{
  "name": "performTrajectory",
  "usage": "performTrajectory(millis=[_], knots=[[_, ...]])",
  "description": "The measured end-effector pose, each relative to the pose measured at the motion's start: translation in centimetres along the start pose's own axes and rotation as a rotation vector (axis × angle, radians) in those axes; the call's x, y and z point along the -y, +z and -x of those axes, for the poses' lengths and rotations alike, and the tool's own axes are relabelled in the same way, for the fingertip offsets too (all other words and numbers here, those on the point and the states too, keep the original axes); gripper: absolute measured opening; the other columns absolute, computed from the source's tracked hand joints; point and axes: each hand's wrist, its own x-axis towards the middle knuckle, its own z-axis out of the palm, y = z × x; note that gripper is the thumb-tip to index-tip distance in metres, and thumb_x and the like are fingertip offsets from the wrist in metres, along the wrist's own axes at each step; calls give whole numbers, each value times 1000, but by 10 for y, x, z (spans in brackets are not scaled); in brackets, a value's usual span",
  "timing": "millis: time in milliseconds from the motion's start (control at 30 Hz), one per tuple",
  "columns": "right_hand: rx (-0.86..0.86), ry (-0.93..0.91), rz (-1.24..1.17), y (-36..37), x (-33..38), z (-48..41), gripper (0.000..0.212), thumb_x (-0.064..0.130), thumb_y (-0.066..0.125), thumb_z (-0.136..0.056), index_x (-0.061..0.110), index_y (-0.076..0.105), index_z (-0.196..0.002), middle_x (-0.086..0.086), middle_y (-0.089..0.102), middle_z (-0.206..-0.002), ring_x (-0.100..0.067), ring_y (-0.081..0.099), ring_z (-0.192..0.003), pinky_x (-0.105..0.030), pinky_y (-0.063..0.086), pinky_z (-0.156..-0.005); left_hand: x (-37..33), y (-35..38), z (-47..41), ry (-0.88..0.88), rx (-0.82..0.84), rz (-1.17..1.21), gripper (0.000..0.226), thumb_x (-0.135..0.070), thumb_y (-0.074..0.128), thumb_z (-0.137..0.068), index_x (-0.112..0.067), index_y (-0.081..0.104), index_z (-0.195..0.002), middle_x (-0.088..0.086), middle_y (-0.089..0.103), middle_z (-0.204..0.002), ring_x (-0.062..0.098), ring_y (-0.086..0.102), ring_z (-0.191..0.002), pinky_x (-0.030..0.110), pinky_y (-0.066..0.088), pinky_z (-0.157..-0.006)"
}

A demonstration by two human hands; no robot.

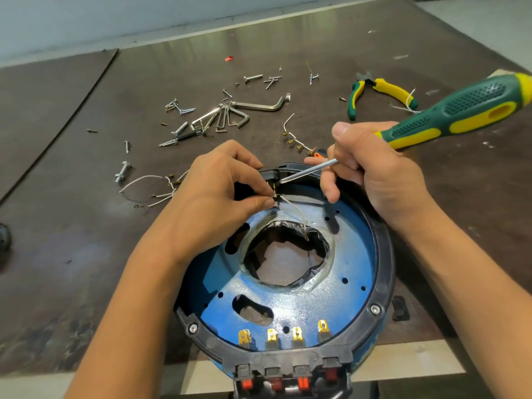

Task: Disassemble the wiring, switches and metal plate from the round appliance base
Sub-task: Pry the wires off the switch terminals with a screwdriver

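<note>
Round appliance base (383,286), black plastic ring around a blue metal plate (305,309) with a ragged central opening, lying on the near edge of a dark brown worktable (86,226) and overhanging it slightly. Four brass spade terminals (298,333) upright along the near inner edge; red-and-black rocker switches (276,383) in the outer housing just below them.

Left hand (218,194) closed in a pinch: thumb and forefinger gripping a small brass connector on a thin white wire (296,211) at a black terminal block (270,174) on the far rim of the base. Free end of the wire trailing down to the central opening.

Right hand (374,174) closed around the shaft end of a green-and-yellow-handled screwdriver (460,113); steel tip resting at the terminal block, just beside the left fingertips.

Loose on the table beyond the base: removed white wires with ring lugs (149,191), scattered silver screws and bolts (178,108), a set of steel hex keys (227,116), green-and-yellow-handled pliers (374,90), a small red fragment (229,58).
</note>
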Motion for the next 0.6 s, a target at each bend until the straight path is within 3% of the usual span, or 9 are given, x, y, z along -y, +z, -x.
performTrajectory(millis=[33,100,133,233,400,600], knots=[[-6,-7,41,1,2,2,44,21,56,-95,13,38,-55,8,32,-45,-27,51,-39,-65,51,-68,0,0,0,-1,4,-1,9,-29,83,-76,-33,79,-83,-13,59,-107,0,57,-97,17,44,-81],[-19,-4,117,2,5,8,47,27,60,-94,17,43,-52,4,35,-44,-30,60,-43,-48,52,-58,0,0,-1,-7,7,1,9,-29,83,-76,-34,79,-82,-13,59,-107,-1,57,-97,15,43,-81],[-22,5,153,2,7,10,48,31,62,-95,17,45,-51,3,38,-44,-31,65,-47,-42,51,-61,0,0,-1,-12,8,2,9,-29,83,-76,-34,79,-82,-14,59,-107,-1,56,-97,13,42,-81],[-24,36,225,2,8,14,48,33,61,-96,13,48,-54,0,45,-45,-32,73,-58,-41,50,-72,0,0,-1,-20,13,2,10,-29,84,-75,-35,78,-82,-14,58,-108,0,56,-98,12,42,-80],[-72,189,113,2,9,13,46,26,55,-98,21,46,-54,-4,48,-46,-29,73,-58,-37,50,-70,-2,-1,-1,-10,18,-8,11,-28,84,-75,-34,78,-82,-13,58,-106,1,56,-97,16,42,-80],[-75,163,311,9,16,20,39,35,53,-86,14,47,-54,-5,56,-45,-32,73,-64,-47,51,-80,-3,-1,-1,-11,24,-9,9,-28,83,-76,-33,78,-81,-12,57,-106,0,55,-97,15,41,-81]])
